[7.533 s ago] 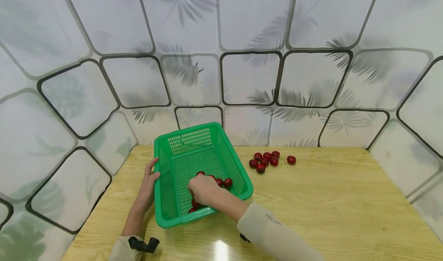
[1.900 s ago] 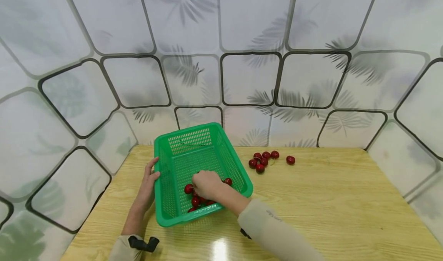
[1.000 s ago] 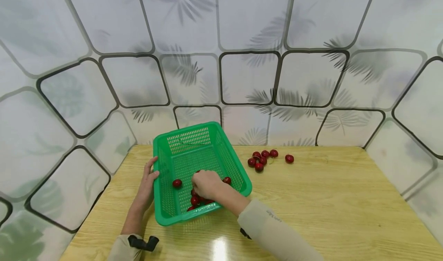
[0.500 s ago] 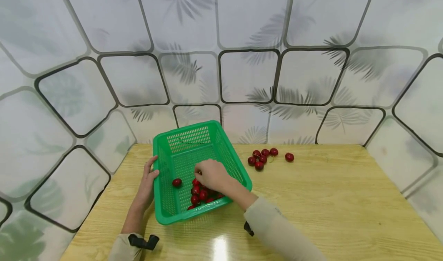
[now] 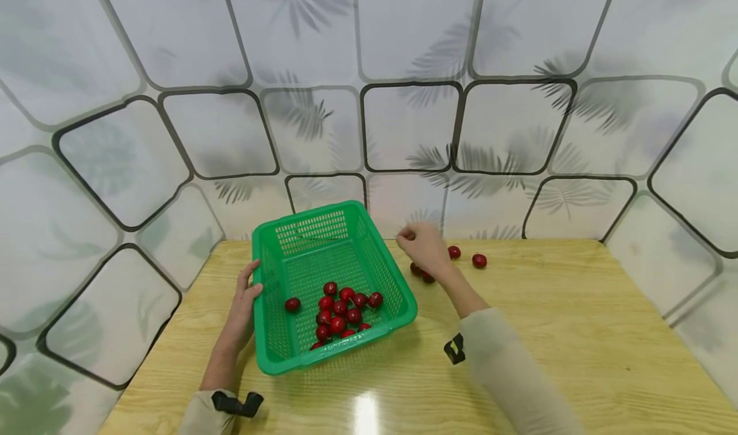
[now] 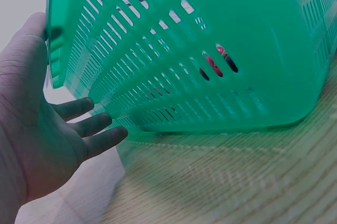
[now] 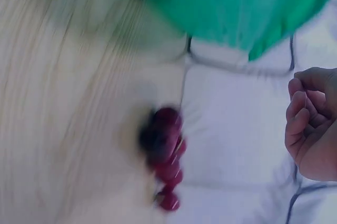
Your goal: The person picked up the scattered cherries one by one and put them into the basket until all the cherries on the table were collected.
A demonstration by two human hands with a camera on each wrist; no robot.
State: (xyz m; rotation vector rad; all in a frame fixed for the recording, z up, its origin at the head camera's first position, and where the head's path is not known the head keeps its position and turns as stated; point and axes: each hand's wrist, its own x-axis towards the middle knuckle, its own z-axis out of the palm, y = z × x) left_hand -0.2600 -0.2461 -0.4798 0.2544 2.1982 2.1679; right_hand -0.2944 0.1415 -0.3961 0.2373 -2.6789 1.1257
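Note:
My left hand (image 5: 239, 310) rests against the left side of a green plastic basket (image 5: 262, 332). In the left wrist view, three fairly straight fingers (image 6: 90, 125) lie beside its slotted wall. Inside the basket, several red cherries (image 5: 338, 308) lie bunched toward the near right, and a single cherry (image 5: 292, 305) sits apart at the left. My right hand (image 5: 425, 249) is to the right of the basket, above a loose group of cherries (image 5: 454, 252), hiding part of it. Its fingers are curled, and nothing shows between them. Blurred cherries (image 7: 167, 169) appear apart from that hand in the right wrist view.
One lone cherry (image 5: 479, 261) lies right of the group on the wooden table (image 5: 548, 332). A patterned cloth wall (image 5: 415, 127) rises behind the table's back edge. Black straps (image 5: 236, 404) are on both wrists.
My right hand has lifted out of the basket and moved right, over the loose cherries. Earlier, one cherry came to lie apart at the basket's left. My left hand has stayed put.

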